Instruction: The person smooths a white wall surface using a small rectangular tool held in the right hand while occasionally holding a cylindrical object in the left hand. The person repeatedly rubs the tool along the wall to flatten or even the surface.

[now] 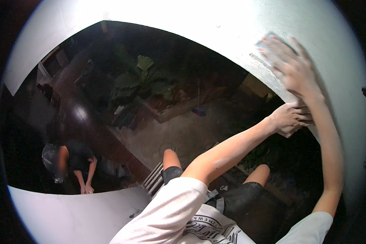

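Observation:
My right hand (290,67) reaches up to a smooth white wall surface (232,24) and lies against it, its fingers slightly blurred by motion. Under those fingers is a flat grey piece of sandpaper (271,36), pressed to the wall; its exact kind is hard to make out. A rough, scuffed patch of plaster (264,61) runs along the wall's edge next to it. Just below, my left hand (290,118) is closed round the curved wall edge. My right forearm passes in front of its fingertips and partly hides them.
A co-worker (75,162) in dark clothes and a cap is at the lower left, hands at another white curved edge (81,211). Beyond the opening, dimly lit, are a large-leaved plant (144,65), a blue object (199,111) and a slatted wooden or metal piece (153,179).

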